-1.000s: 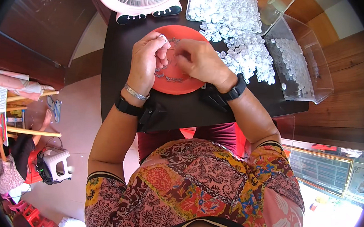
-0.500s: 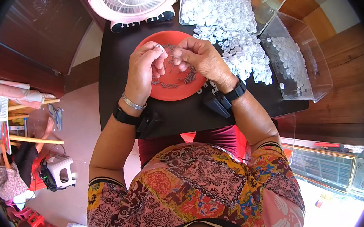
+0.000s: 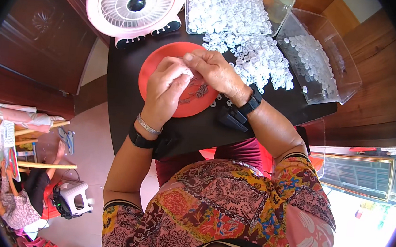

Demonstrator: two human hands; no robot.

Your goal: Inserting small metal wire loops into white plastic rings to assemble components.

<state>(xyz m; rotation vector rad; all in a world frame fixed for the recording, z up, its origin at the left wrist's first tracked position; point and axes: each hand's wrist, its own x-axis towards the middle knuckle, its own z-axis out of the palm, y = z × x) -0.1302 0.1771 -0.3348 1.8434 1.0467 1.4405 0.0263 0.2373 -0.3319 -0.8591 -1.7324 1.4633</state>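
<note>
Over the round red plate (image 3: 151, 65) my two hands meet, their fingertips close together. My left hand (image 3: 164, 90) is closed, with a small white plastic piece (image 3: 188, 73) pinched between thumb and bent forefinger. The fingers of my right hand (image 3: 219, 73) are pressed together too; whatever they hold is too small or hidden to make out. In the plate lie many thin grey-brown pieces, like small screws or pins (image 3: 201, 91), partly covered by my hands. To the right of the plate spreads a heap of small white oval plastic pieces (image 3: 264, 63).
Behind the heap stands a clear bin (image 3: 186, 16) full of white pieces. Another clear bin (image 3: 351, 90), partly filled, stands at the right table edge. A pink fan (image 3: 136, 5) is at the back left. On the left, a person (image 3: 16, 206) sits near a white stool (image 3: 78, 197).
My right hand has moved nearer my left, and their fingertips now almost touch. My left hand has turned, its fingers more curled. The whole view has shifted slightly.
</note>
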